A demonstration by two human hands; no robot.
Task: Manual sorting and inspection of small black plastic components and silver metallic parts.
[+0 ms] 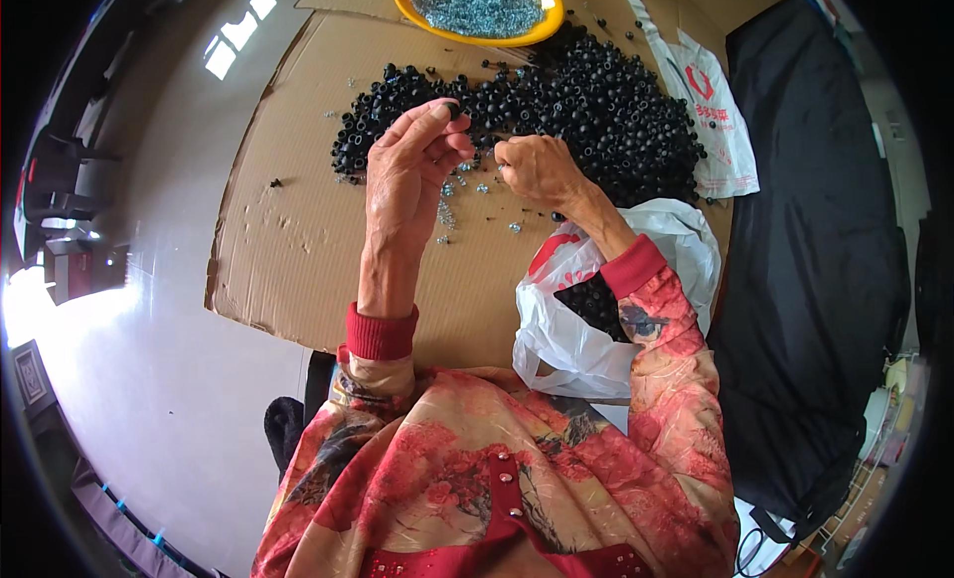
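Observation:
My left hand (417,156) is raised over the near edge of a heap of small round black plastic caps (606,101). Thumb and forefinger pinch one black cap (453,111), while the other fingers curl loosely below. To its right, my right hand (538,166) is closed, fingertips pressed together; whatever they hold is too small or hidden to make out. Between and below the hands, small clear bluish pieces (447,215) lie scattered on the cardboard sheet (298,220).
At the far edge stands a yellow bowl (554,19) of clear bluish pieces. A white plastic bag (556,330) with black caps inside sits under my right forearm. Another white bag (730,165) lies flat at the right, beside black fabric (805,260).

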